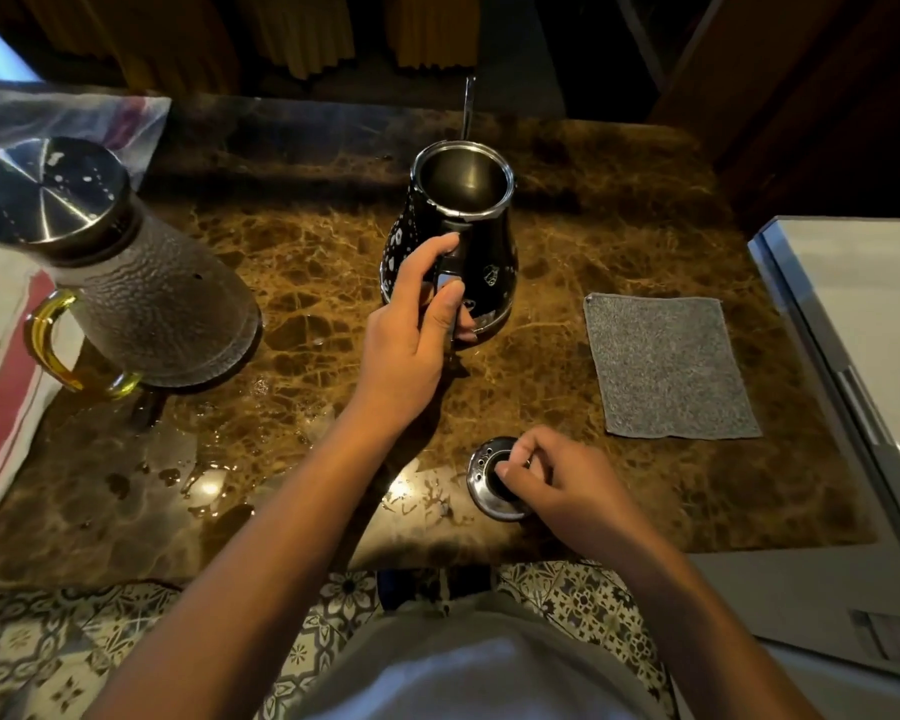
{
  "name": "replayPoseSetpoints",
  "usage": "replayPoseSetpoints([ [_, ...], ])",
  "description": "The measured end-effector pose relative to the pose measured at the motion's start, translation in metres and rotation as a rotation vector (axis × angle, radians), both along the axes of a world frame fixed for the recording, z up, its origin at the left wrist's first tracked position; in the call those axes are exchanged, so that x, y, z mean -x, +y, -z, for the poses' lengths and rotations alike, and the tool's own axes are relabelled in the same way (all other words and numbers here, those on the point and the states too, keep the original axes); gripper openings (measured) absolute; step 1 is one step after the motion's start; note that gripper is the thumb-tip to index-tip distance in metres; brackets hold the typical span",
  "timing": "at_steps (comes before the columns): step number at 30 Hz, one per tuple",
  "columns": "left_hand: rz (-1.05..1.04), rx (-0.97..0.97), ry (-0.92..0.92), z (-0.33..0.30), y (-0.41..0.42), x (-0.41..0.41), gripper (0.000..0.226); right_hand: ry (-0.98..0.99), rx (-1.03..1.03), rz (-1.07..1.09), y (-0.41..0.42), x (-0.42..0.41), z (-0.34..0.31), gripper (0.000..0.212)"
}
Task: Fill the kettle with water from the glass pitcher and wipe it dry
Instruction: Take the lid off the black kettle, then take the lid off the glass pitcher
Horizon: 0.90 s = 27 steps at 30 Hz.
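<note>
At the near edge of the marble counter [567,283], my right hand [557,483] pinches the knob of the kettle lid [492,480], which lies flat on the stone just in front of me, its steel rim beaded with drops. A little farther in, my left hand [417,324] curls around the black handle of the kettle [463,236], thumb on top, holding it upright at the centre of the counter; its mouth is open and I cannot tell from here whether there is water inside. I judge this to be the opening of the filling step: the lid is off and parked, the kettle steadied, the pour not yet begun. The next move, as I read it, calls for letting go of the lid and reaching across to the glass pitcher [141,304], which stands well to the left with its amber handle [53,350] turned toward me and its steel cap [48,189] on. Puddles of water [198,475] shine on the stone between the pitcher and my left forearm, a slippery stretch to cross with a heavy glass vessel. To the right of the kettle a grey cloth [668,366] lies flat and spread, ready for the wiping, and beyond it a white appliance [863,314] borders the counter. Behind the pitcher a clear plastic bag [74,116] lies crumpled, and at the far wall yellow curtains [302,33] hang.
</note>
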State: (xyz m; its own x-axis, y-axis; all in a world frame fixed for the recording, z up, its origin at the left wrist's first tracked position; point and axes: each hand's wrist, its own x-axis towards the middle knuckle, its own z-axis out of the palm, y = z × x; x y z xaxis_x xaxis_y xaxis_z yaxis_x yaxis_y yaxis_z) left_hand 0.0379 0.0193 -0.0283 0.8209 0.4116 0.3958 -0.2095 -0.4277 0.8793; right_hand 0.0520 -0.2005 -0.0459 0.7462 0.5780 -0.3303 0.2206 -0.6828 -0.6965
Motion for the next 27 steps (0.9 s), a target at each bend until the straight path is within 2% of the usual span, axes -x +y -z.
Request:
replayPoseSetpoints([
  [3, -0.059, -0.001, 0.020, 0.000, -0.007, 0.000, 0.041, 0.041, -0.013, -0.062, -0.005, -0.014, 0.000, 0.016],
  [7, -0.070, 0.013, 0.143, -0.011, -0.010, 0.004, 0.041, -0.006, 0.100, -0.149, -0.007, -0.029, -0.010, 0.023],
  [10, -0.124, -0.048, 0.224, -0.032, -0.006, 0.016, 0.038, 0.031, -0.105, -0.097, -0.010, -0.042, -0.032, 0.022],
  [12, -0.231, -0.075, 0.193, -0.045, -0.001, 0.032, 0.033, 0.041, -0.247, -0.120, -0.004, -0.052, -0.053, 0.015],
  [14, -0.355, -0.121, 0.140, -0.054, 0.007, 0.056, 0.029, -0.030, -0.325, -0.208, 0.009, -0.061, -0.075, 0.011],
  [17, -0.575, -0.395, 0.127, -0.058, 0.029, 0.097, 0.023, -0.151, -0.415, -0.302, 0.038, -0.067, -0.101, 0.007],
  [20, -0.769, -0.631, 0.227, -0.055, 0.059, 0.137, 0.024, -0.308, -0.447, -0.385, 0.072, -0.067, -0.118, 0.007],
  [23, -0.887, -0.628, 0.338, -0.051, 0.089, 0.169, 0.034, -0.434, -0.442, -0.488, 0.113, -0.060, -0.132, 0.022],
  [27, -0.889, -0.525, 0.405, -0.040, 0.123, 0.184, 0.046, -0.567, -0.366, -0.646, 0.181, -0.047, -0.139, 0.050],
])
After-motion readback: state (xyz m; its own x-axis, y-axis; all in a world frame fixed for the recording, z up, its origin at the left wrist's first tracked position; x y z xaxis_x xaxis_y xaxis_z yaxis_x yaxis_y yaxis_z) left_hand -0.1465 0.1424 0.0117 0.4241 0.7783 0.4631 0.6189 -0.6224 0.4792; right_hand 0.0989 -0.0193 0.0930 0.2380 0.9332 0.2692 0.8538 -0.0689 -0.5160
